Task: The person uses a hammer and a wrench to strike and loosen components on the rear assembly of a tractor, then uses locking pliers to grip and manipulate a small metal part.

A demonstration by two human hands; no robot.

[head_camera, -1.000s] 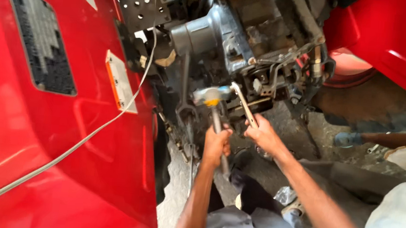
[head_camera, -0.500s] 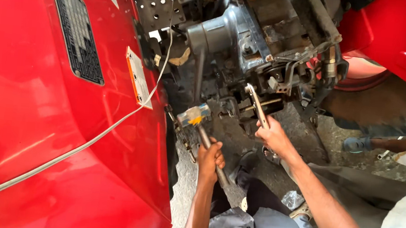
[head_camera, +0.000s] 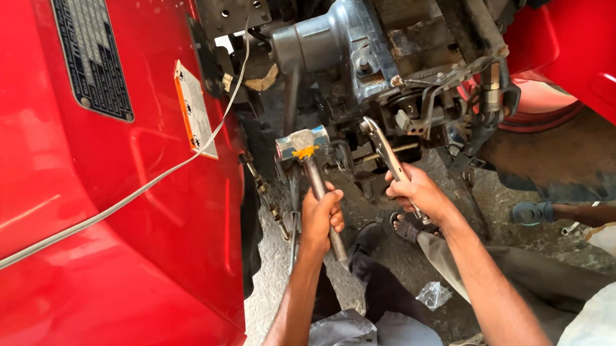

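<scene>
Here the steel hammer (head_camera: 303,145), yellow-marked at its head, points toward eleven o'clock from the clenched left hand (head_camera: 321,219); the right hand (head_camera: 415,193) grips locking pliers (head_camera: 382,146) likewise.

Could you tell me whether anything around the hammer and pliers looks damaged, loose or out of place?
A few things stand out. A crumpled clear plastic wrapper lies on the ground by the person's legs. A pale cable hangs loose across the red body panel. The hammer head carries a yellow smear.
</scene>
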